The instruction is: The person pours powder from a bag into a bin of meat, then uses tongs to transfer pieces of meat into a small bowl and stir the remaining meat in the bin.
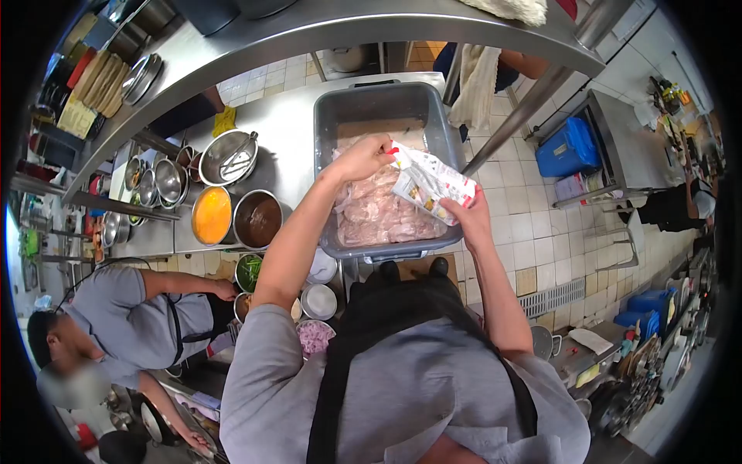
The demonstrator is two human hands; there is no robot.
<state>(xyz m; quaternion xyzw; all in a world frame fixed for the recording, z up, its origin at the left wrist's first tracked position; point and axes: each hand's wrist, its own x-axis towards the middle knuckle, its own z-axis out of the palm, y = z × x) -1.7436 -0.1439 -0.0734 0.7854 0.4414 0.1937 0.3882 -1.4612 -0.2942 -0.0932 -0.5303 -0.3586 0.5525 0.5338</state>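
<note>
A white printed packet (437, 179) with red patches is held tilted above a grey plastic tub (331, 116). My left hand (365, 158) is closed on its upper left end, by a red corner. My right hand (470, 216) grips the lower right end, thumb across the front. Pale raw meat (379, 209) fills much of the tub under the packet, with cloudy liquid (386, 131) at the far end. Whether anything is coming out of the packet cannot be made out.
Left of the tub, the steel counter (290, 116) bears a bowl with utensils (229, 157), a pot of orange liquid (212, 216) and a pot of brown sauce (258, 220). A steel shelf (309, 35) crosses overhead. A co-worker (154, 309) stands at my left.
</note>
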